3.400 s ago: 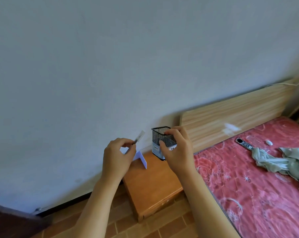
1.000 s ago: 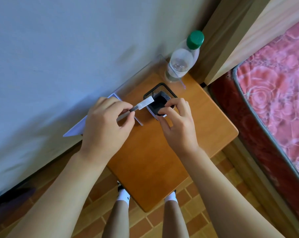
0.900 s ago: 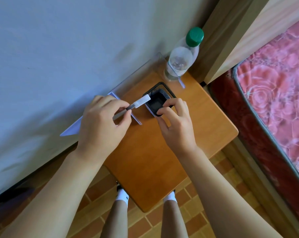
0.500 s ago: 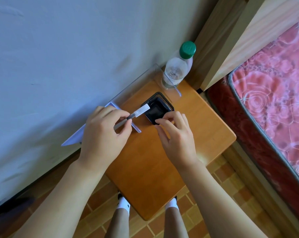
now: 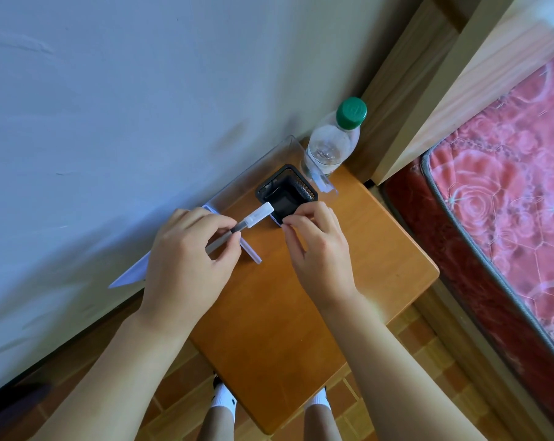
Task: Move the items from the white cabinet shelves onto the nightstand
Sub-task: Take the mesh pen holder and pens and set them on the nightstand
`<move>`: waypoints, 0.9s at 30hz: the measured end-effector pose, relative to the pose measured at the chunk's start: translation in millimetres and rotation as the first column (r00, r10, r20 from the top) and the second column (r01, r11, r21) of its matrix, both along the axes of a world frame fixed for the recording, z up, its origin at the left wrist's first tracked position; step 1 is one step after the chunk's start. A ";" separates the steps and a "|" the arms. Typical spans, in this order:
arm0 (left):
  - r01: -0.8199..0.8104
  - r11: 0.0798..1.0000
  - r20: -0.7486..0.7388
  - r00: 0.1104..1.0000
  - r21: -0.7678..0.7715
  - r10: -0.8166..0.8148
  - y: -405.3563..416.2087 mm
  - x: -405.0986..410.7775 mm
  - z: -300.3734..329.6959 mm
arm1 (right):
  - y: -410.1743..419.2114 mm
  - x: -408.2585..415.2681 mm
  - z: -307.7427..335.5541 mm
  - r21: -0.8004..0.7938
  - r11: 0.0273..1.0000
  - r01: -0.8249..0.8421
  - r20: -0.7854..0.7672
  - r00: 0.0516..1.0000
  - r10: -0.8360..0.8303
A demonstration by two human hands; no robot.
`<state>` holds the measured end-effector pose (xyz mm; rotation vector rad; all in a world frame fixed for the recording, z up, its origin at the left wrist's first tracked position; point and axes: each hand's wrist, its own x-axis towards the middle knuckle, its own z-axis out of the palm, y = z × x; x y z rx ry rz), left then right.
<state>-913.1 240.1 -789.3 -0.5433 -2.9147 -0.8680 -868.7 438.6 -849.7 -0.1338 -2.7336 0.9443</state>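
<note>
The mesh pen cup (image 5: 286,194) stands far on the nightstand (image 5: 301,297). The left hand (image 5: 186,265) pinches a pen (image 5: 240,229); the right hand (image 5: 317,249) looks relaxed beside the rim. The pen should drop in vertically, gently.

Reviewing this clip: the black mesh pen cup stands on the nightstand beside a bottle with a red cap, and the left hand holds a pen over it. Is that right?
Not quite: the bottle has a green cap, not red, as the head view shows. The rest holds: the black mesh pen cup stands on the nightstand beside it, and the left hand holds a pen over it.
</note>
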 end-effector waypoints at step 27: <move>-0.009 1.000 0.028 1.000 0.026 0.008 1.9 7.1 1.4 | 2.2 -26.1 -2.7 -0.034 0.997 0.062 -0.015 0.998 -0.063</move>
